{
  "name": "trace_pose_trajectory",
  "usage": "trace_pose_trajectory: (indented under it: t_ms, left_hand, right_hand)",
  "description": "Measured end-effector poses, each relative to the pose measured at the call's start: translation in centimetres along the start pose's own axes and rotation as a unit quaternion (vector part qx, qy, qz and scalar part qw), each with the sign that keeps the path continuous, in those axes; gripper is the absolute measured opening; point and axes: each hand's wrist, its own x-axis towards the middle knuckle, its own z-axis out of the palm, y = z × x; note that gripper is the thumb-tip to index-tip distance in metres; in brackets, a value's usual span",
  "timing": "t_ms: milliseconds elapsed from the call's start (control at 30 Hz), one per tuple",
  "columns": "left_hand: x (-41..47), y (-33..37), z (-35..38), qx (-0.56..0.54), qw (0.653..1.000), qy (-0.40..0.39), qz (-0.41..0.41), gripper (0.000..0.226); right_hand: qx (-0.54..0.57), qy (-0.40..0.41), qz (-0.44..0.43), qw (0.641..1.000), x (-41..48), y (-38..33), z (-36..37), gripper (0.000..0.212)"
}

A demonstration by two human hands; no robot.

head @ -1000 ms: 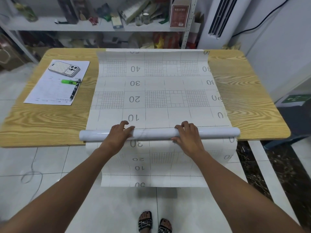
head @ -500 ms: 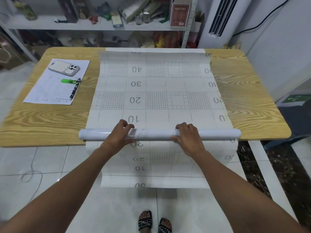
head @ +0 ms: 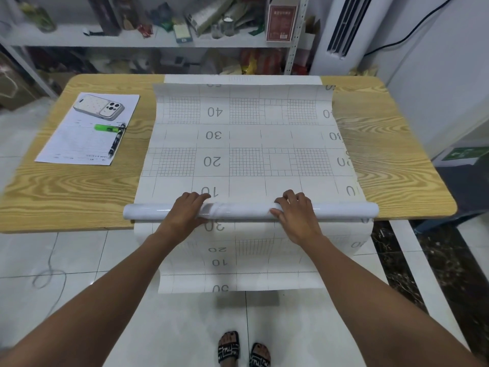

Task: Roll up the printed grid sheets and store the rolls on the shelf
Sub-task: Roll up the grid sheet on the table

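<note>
Head view: roll (head: 238, 211), axis left-right, table's (head: 66, 186) near edge; sheet (head: 246, 139) marked 10–40; left hand (head: 185, 215), right hand (head: 296, 218) fingers clasp roll.

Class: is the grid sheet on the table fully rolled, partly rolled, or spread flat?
Partly rolled. The left hand and right hand grip a roll at the table edge; beyond it the grid sheet lies flat.

We see bright, even indoor light and soft shadows; a faint one falls on the floor tiles (head: 246, 300) below the hanging sheet (head: 264, 260). Glare streaks the glossy roll (head: 238, 209). Wide-angle distortion bows the table (head: 66, 181) edges, and the shelf (head: 132, 39) looks slightly soft.
</note>
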Motion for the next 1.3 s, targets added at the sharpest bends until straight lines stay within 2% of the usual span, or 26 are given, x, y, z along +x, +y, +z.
trace_pose_trajectory:
  t_ms: [100,300,467,767,1000,1300]
  left_hand:
    - [0.1,0.2,-0.3,-0.007,1.000,0.005,-0.023,0.061]
    - [-0.3,-0.1,-0.1,-0.041,0.999,-0.002,-0.032,0.038]
    - [-0.3,-0.6,0.1,-0.058,0.998,-0.011,-0.021,0.035]
    - [0.3,-0.3,0.1,-0.061,0.996,-0.025,-0.063,0.043]
    - [0.5,-0.1,0.3,-0.042,0.996,-0.009,-0.076,0.034]
    - [0.5,0.3,-0.5,0.008,0.998,0.002,-0.055,0.026]
  right_hand:
    - [0.007,0.002,-0.001,1.000,-0.3,0.0,0.3,0.039]
    - [0.026,0.018,-0.009,0.999,-0.4,-0.1,0.7,0.045]
    - [0.027,0.034,-0.020,0.999,-0.3,0.1,0.8,0.043]
    - [0.019,0.026,-0.015,0.999,-0.2,0.1,0.8,0.051]
    - [0.035,0.019,-0.008,0.999,-0.1,0.0,0.7,0.066]
    - [0.025,0.046,-0.023,0.998,0.2,0.2,0.9,0.047]
